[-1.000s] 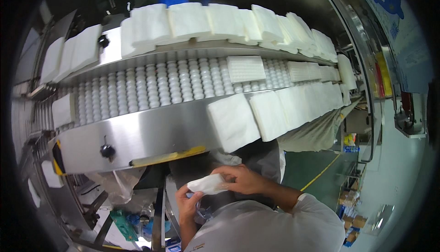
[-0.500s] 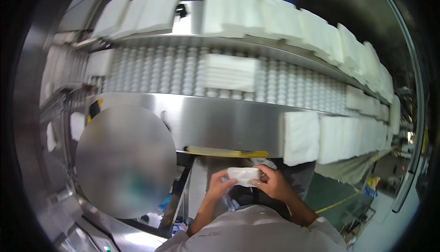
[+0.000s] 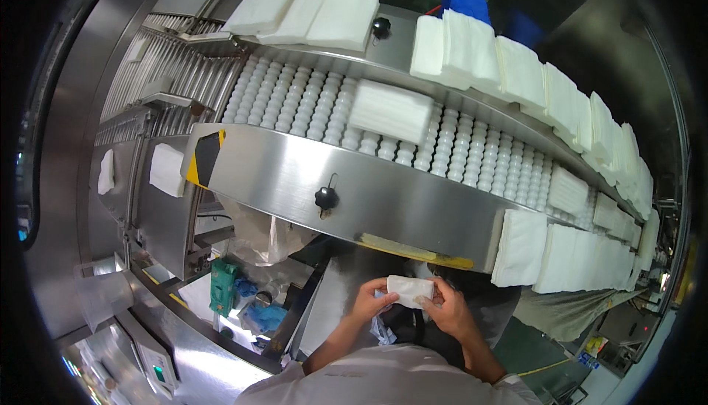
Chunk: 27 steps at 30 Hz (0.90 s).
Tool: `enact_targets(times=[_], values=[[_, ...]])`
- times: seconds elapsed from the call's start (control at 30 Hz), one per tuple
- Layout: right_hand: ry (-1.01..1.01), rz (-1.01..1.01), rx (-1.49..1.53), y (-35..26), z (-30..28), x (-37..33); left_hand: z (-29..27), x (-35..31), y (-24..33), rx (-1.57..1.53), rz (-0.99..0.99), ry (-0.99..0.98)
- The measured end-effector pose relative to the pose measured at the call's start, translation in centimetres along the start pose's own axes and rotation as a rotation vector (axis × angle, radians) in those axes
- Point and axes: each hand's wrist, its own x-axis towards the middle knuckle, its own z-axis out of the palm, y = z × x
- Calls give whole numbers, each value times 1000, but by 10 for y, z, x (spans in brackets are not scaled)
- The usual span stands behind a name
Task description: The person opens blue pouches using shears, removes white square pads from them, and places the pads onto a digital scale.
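Note:
Between my two hands is a small white folded cloth pad (image 3: 410, 289), held up level in front of my body. My left hand (image 3: 371, 302) pinches its left end, thumb along the near edge. The fingers of my right hand (image 3: 448, 309) close on the right end, with the thumb at the near corner. Just beyond the hands runs the yellow-taped near edge of a metal conveyor side plate (image 3: 287, 191). The side nearest the floor of the pad is hidden.
A white roller conveyor (image 3: 295, 103) carries a stack of folded white cloths (image 3: 391, 112). More white stacks line its far ledge (image 3: 398, 51) and the near right side (image 3: 520, 249). A black knob (image 3: 325, 198) sticks up from the side plate. At lower left stands a scale (image 3: 151, 361).
The view has turned, so the conveyor slants down to the right and more of the left side shows. Both hands still hold the pad, appearing slightly farther right and lower.

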Motion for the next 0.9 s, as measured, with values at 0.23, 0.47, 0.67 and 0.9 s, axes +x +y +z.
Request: enact_targets(times=[0.23, 0.47, 0.67, 0.9], values=[[8, -56, 269, 52, 10, 3, 9, 14, -14, -49, -15, -125], [-22, -83, 223, 47, 9, 2, 7, 16, -28, -54, 102, -121], [-5, -73, 215, 42, 9, 2, 13, 14, -12, -74, 60, -127], [8, -30, 69, 34, 14, 14, 7, 14, -5, -82, 49, -90]])
